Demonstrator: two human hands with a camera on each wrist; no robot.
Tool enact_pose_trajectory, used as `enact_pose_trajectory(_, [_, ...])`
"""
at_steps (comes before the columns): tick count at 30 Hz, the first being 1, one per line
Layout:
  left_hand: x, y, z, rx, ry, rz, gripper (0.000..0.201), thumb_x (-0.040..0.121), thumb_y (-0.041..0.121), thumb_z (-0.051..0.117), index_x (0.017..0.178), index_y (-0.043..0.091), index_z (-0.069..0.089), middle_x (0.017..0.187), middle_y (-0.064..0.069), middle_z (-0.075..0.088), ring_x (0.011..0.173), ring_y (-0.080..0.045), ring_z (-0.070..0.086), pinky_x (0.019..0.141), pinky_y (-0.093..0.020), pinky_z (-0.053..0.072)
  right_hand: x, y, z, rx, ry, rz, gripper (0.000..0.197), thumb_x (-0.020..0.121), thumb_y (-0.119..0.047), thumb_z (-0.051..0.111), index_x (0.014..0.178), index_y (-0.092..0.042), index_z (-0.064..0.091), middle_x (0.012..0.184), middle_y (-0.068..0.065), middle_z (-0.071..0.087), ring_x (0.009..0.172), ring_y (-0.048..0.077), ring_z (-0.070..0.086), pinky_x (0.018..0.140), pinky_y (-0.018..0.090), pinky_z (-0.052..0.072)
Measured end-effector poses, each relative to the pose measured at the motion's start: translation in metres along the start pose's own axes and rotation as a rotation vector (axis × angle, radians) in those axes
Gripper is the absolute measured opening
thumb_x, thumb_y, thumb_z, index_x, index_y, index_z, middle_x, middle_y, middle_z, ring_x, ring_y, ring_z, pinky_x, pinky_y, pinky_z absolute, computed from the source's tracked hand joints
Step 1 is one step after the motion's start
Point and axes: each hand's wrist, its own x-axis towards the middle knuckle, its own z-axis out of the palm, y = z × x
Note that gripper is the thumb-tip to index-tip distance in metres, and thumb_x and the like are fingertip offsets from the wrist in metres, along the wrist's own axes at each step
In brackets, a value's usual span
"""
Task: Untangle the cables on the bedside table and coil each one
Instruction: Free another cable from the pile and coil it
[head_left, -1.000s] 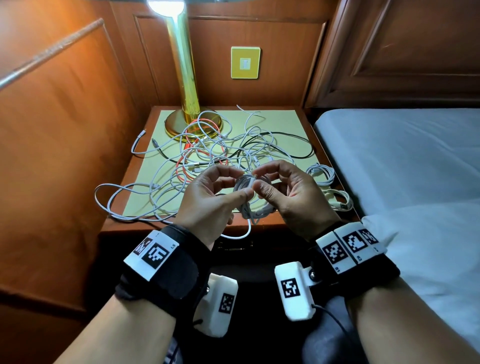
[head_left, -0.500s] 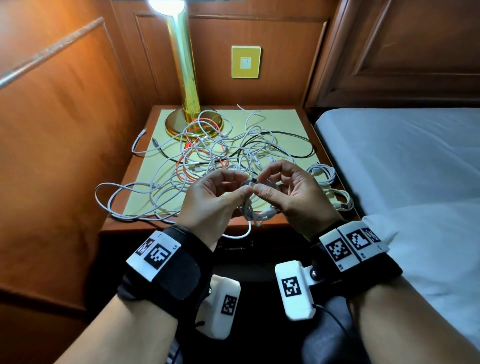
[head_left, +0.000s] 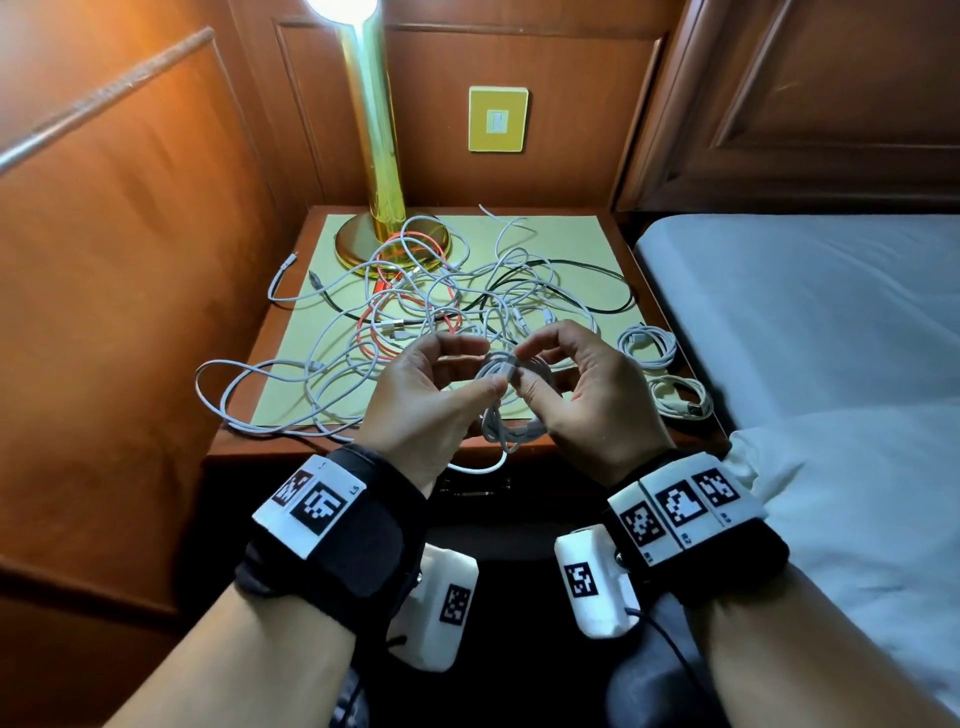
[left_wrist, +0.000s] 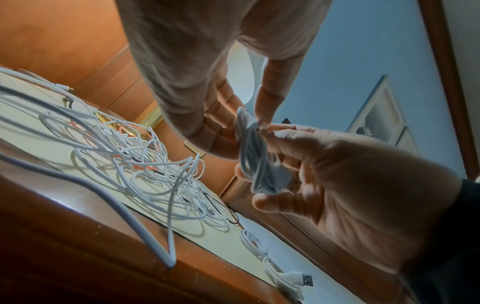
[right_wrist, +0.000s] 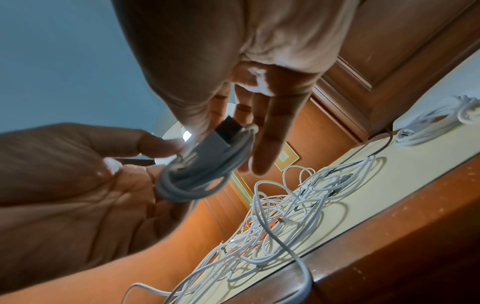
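Observation:
A small white cable coil (head_left: 500, 370) is held between both hands above the bedside table's (head_left: 291, 451) front edge. My left hand (head_left: 486, 367) pinches the coil (right_wrist: 205, 170) with thumb and forefinger. My right hand (head_left: 525, 367) holds the coil's other side, its fingers on the USB plug (right_wrist: 229, 131). A tangle of white, red and black cables (head_left: 441, 306) lies spread over the table's mat. Two coiled white cables (head_left: 647, 345) (head_left: 680, 402) lie at the table's right edge. The held coil (left_wrist: 255, 162) hangs in loops below my fingers.
A gold lamp (head_left: 374, 156) stands lit at the back left, its base (head_left: 358, 244) under some cable loops. A white loop (head_left: 480, 467) droops over the table's front edge. The bed (head_left: 805, 312) borders the right side, wood panelling (head_left: 130, 234) the left.
Both hands have stayed over the front edge with the coil. The fingers have shifted slightly on it, and the coil has turned a little between them.

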Motion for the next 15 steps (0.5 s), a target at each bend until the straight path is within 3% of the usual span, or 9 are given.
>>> enact_pose_trajectory(3, [-0.0030,0.0006,0.0001,0.161,0.030,0.127,0.032,0.064,0.027,0.079,0.091,0.023,0.064,0.093,0.000,0.070,0.084,-0.026,0.069,0.069,-0.041,0.058,0.0004,0.0000,0.0027,-0.024,0.016,-0.022,0.013,0.087,-0.020,0.074,0.097,-0.023,0.066,0.082,-0.010,0.065,0.071,0.000,0.064,0.061,0.008,0.046])
enact_pose_trajectory(6, [-0.0047,0.0014,-0.0003,0.207,0.026,0.162,0.026,0.066,0.024,0.077,0.089,0.024,0.065,0.093,-0.001,0.070,0.084,-0.029,0.070,0.071,-0.045,0.061,0.0000,-0.0019,0.0037,-0.030,0.004,-0.040,0.012,0.090,-0.015,0.070,0.097,-0.021,0.063,0.085,-0.008,0.065,0.082,0.003,0.062,0.066,0.008,0.046])
enact_pose_trajectory(7, [-0.0041,0.0011,-0.0010,0.189,0.026,0.148,0.026,0.065,0.022,0.077,0.088,0.023,0.065,0.092,-0.002,0.071,0.082,-0.027,0.069,0.070,-0.046,0.060,-0.0004,-0.0018,0.0042,-0.014,-0.003,-0.029,0.011,0.091,-0.014,0.068,0.097,-0.021,0.061,0.087,-0.008,0.066,0.084,0.005,0.062,0.069,0.013,0.049])
enact_pose_trajectory(10, [-0.0022,0.0011,-0.0026,0.150,0.012,0.111,0.030,0.061,0.020,0.078,0.090,0.023,0.068,0.090,-0.003,0.073,0.077,-0.021,0.068,0.065,-0.039,0.057,-0.0016,-0.0016,0.0059,0.061,-0.069,0.034,0.009,0.095,-0.014,0.062,0.099,-0.021,0.058,0.091,-0.005,0.067,0.089,0.014,0.066,0.075,0.043,0.057])
enact_pose_trajectory(11, [-0.0019,0.0012,-0.0028,0.146,0.009,0.103,0.030,0.062,0.019,0.078,0.091,0.022,0.069,0.090,-0.004,0.073,0.076,-0.020,0.068,0.065,-0.037,0.056,-0.0023,-0.0023,0.0062,0.090,-0.098,0.046,0.009,0.096,-0.015,0.061,0.100,-0.022,0.056,0.092,-0.002,0.067,0.090,0.019,0.067,0.075,0.048,0.057])
enact_pose_trajectory(15, [-0.0024,0.0016,-0.0038,0.122,0.017,0.096,0.024,0.066,0.011,0.079,0.087,0.019,0.073,0.089,-0.007,0.075,0.078,-0.020,0.069,0.066,-0.032,0.056,-0.0029,-0.0041,0.0060,0.153,-0.148,0.070,0.007,0.096,-0.022,0.061,0.100,-0.022,0.055,0.093,0.003,0.067,0.090,0.026,0.068,0.074,0.053,0.056])
